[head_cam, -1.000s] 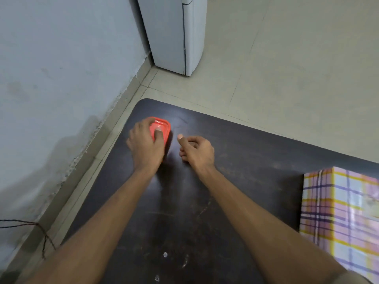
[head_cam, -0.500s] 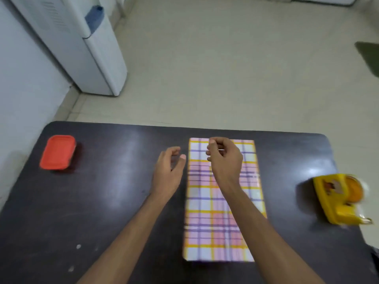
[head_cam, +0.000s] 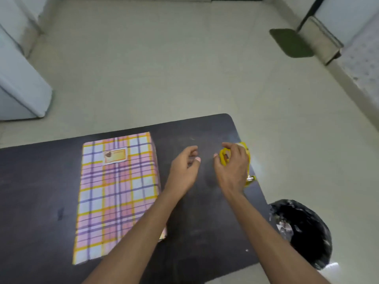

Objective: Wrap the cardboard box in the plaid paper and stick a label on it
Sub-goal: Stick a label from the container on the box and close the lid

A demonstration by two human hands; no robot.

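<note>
The box wrapped in plaid paper [head_cam: 117,191] lies flat on the dark table [head_cam: 205,222], left of both hands. A small orange and white label [head_cam: 114,155] is stuck near its far end. My left hand [head_cam: 184,169] hovers just right of the box, fingers loosely curled and apart, holding nothing. My right hand [head_cam: 231,167] is curled over the yellow tape dispenser [head_cam: 223,158] near the table's right edge. The hand hides most of the dispenser.
A bin lined with a black bag [head_cam: 301,232] stands on the floor by the table's right edge. A white appliance [head_cam: 20,89] stands at the far left. A green mat [head_cam: 291,43] lies on the tiled floor at the back right.
The view swung right. Both hands moved from above the box to the table's right side, and my right hand closed over the tape dispenser. A label now shows on the box.
</note>
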